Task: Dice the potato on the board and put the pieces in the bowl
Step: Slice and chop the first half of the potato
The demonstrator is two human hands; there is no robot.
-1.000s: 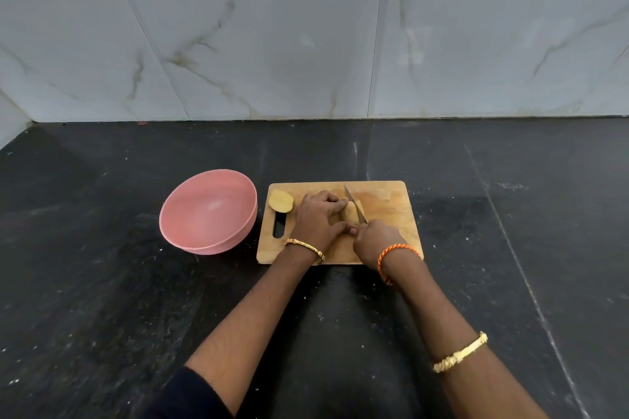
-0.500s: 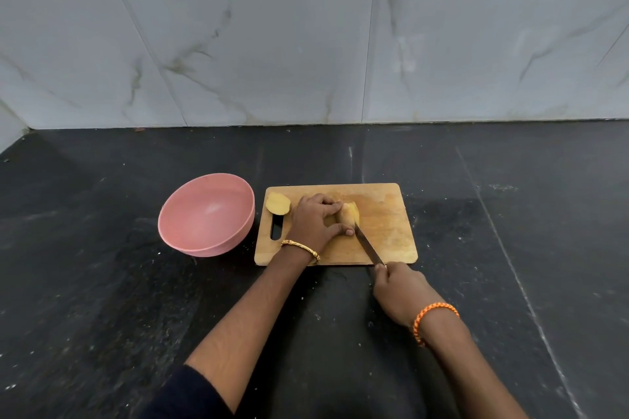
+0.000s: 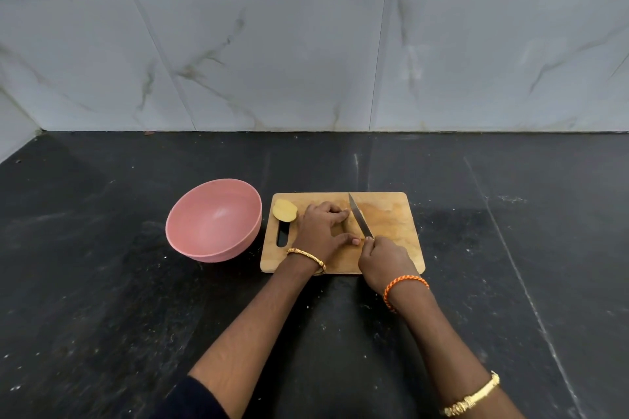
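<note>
A wooden cutting board [image 3: 391,214] lies on the black counter. My left hand [image 3: 321,231] presses down on a potato piece [image 3: 350,226] at the board's middle, mostly hiding it. My right hand [image 3: 383,260] grips the handle of a knife [image 3: 360,219], whose blade lies across the potato piece just right of my left fingers, tip pointing away from me. A separate potato half [image 3: 285,210] rests cut face up at the board's left end, above the handle slot. The pink bowl [image 3: 190,214] stands left of the board with nothing in it.
The black stone counter [image 3: 510,248] runs back to a marble-tiled wall [image 3: 306,61]. A corner of the wall comes in at the far left.
My right hand has pushed the knife forward again from the board's near edge, so the blade lies back over the potato piece. My left hand has stayed on the potato.
</note>
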